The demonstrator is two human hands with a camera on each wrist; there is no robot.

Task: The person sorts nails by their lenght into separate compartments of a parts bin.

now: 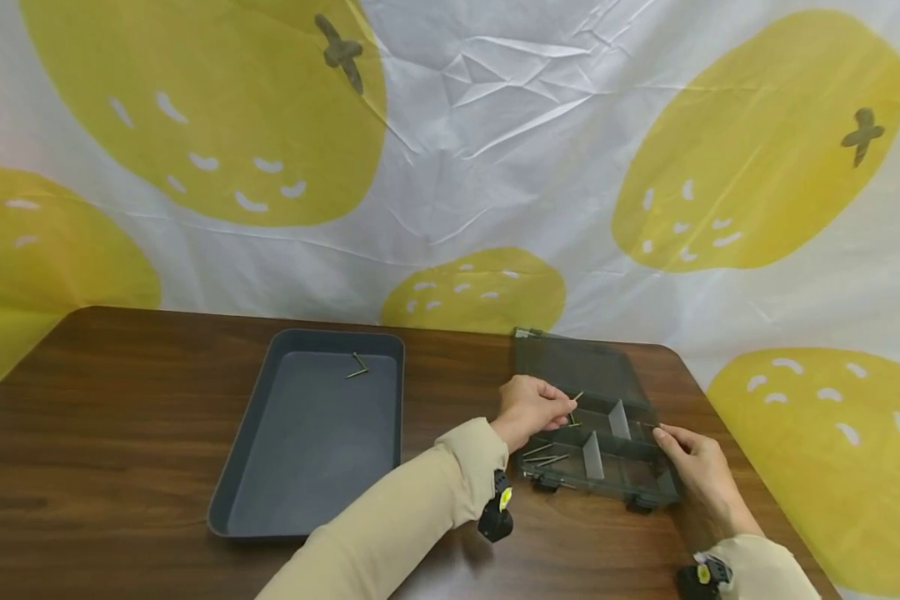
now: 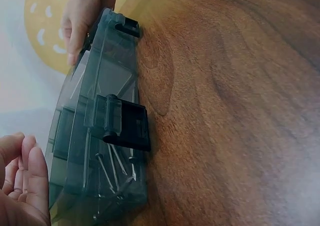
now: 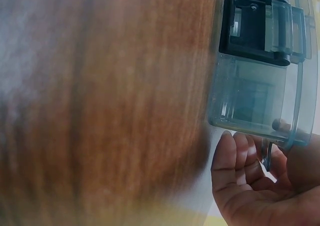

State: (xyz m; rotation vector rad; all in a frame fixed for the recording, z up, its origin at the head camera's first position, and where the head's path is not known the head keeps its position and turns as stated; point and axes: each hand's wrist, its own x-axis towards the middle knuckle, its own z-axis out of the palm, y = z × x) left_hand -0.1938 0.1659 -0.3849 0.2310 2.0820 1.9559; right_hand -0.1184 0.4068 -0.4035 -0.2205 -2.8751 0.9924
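Observation:
My left hand (image 1: 532, 408) is over the left part of a dark translucent compartment box (image 1: 592, 479). Its thumb and fingertips pinch a thin brass-coloured nail (image 1: 579, 396). The box's lid (image 1: 577, 367) is folded back towards the wall. Several nails (image 1: 543, 458) lie in the front left compartment, seen through the side wall in the left wrist view. My right hand (image 1: 701, 471) grips the box's right end, thumb on the upper edge, fingers beside the end wall in the right wrist view. Pale dividers (image 1: 592, 456) split the box.
A grey rectangular tray (image 1: 307, 525) sits left of the box, two nails (image 1: 357, 367) near its far right corner. Black latches (image 2: 127, 123) stick out from the box's front. A lemon-print cloth (image 1: 457, 192) hangs behind the wooden table (image 1: 120, 433).

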